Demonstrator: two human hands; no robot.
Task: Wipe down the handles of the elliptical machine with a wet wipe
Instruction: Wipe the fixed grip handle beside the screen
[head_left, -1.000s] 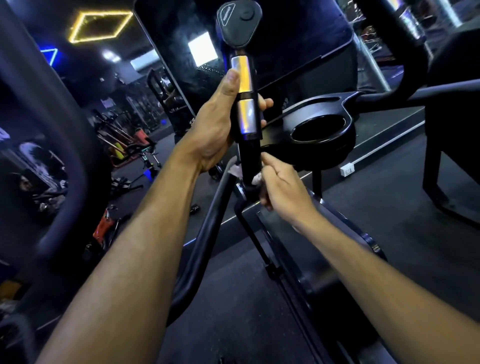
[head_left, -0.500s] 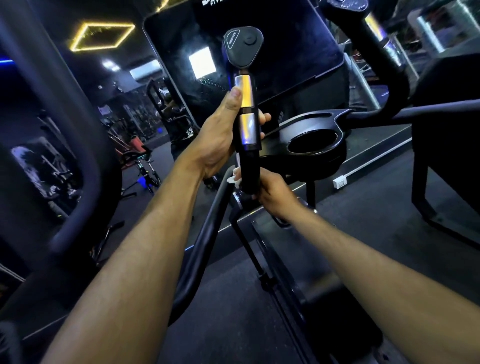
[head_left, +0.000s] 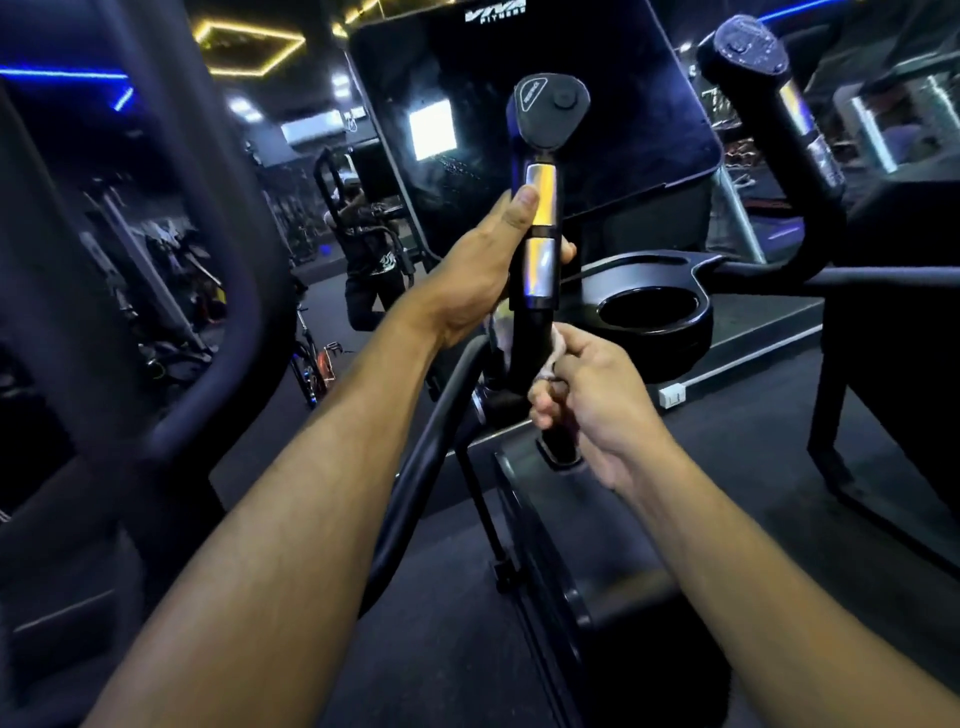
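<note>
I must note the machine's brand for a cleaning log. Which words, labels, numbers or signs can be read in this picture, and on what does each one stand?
"VIVA" in large white letters, with a smaller word under it that seems to read "FITNESS": on the top edge of the dark console screen.
A small white label on the handle's cap: too small to read.
No other text can be read.

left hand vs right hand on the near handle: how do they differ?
The left hand grips the near handle high, at its silver plates, bare. The right hand sits lower on the black shaft, pinching the wet wipe against it. The left thumb points up along the handle; the right hand's fingers curl. Both touch the same handle.
</note>
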